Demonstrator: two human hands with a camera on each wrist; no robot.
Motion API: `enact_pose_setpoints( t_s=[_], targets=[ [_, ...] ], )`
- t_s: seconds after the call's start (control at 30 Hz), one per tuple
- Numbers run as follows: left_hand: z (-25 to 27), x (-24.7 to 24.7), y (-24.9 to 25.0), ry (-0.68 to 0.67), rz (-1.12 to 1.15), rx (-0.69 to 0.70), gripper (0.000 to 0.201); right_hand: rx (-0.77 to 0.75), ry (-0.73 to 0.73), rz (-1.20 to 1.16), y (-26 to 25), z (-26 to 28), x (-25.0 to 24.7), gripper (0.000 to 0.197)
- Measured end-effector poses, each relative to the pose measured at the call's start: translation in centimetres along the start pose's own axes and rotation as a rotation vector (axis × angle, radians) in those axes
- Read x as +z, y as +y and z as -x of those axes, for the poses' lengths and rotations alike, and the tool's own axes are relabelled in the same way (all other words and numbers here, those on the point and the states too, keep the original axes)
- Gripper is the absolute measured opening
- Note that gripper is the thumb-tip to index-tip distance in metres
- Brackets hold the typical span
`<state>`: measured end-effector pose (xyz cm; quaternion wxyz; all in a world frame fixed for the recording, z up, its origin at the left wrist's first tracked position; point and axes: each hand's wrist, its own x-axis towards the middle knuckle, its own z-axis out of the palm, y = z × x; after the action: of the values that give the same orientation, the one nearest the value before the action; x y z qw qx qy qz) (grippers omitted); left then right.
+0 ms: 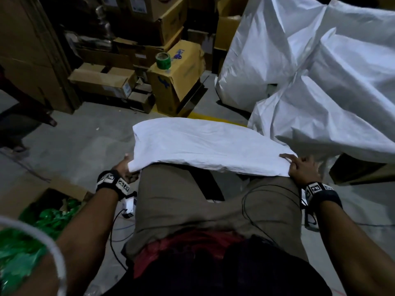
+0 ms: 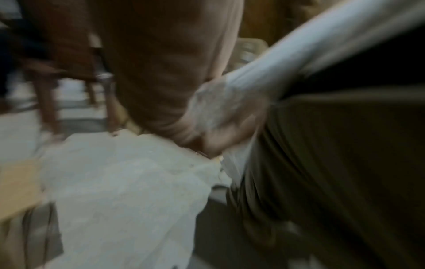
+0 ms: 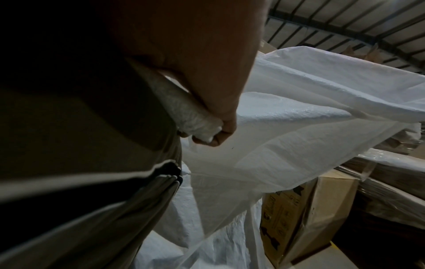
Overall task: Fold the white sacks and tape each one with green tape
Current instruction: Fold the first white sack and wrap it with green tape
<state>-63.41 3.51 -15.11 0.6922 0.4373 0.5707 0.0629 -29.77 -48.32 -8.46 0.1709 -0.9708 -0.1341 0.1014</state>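
Note:
A folded white sack (image 1: 203, 144) lies spread across my knees, its far edge over the floor. My left hand (image 1: 126, 167) grips its near left corner and my right hand (image 1: 299, 165) grips the near right corner. The left wrist view is blurred but shows fingers (image 2: 220, 127) curled on the sack's edge (image 2: 299, 54). The right wrist view has fingers (image 3: 220, 127) pinching a bunched sack corner (image 3: 197, 118). A roll of green tape (image 1: 163, 60) stands on a cardboard box (image 1: 175, 82) ahead, out of reach of both hands.
A heap of loose white sacks (image 1: 310, 71) fills the right side. Stacked cardboard boxes (image 1: 106, 77) line the back. At the lower left, an open box (image 1: 49, 210) holds green plastic scraps. Cables (image 1: 119, 231) trail by my left leg over the grey concrete floor (image 1: 74, 142).

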Motion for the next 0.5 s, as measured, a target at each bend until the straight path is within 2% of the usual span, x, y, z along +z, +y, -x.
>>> enact_pose_setpoints(
  t_s=[0.03,0.1,0.17,0.23,0.37,0.43,0.5],
  targets=[
    [1.6,0.0,0.4,-0.018,0.109,0.019,0.064,0.001,0.001,-0.007,0.1,-0.1,0.0,0.053],
    [4.6,0.7,1.4,-0.105,0.186,0.103,0.053,0.007,0.0,-0.011,0.0,-0.1,-0.1,0.053],
    [6.0,0.2,2.0,-0.232,0.287,0.212,0.042,0.015,0.019,-0.022,0.0,0.1,0.0,0.053],
    [5.9,-1.2,2.6,-0.28,0.3,0.276,0.028,0.0,0.04,-0.013,-0.1,0.3,0.0,0.055],
    [5.9,-2.0,5.8,-0.198,0.139,0.297,0.029,0.059,0.054,0.196,-1.6,0.9,-0.7,0.045],
    [6.6,-1.2,7.6,-0.175,0.097,0.31,0.03,-0.006,0.11,0.338,-2.3,1.3,-1.3,0.038],
    [7.2,-0.5,9.3,-0.162,0.047,0.316,0.03,-0.124,0.09,0.433,-3.7,1.4,-2.3,0.042]
  ],
)
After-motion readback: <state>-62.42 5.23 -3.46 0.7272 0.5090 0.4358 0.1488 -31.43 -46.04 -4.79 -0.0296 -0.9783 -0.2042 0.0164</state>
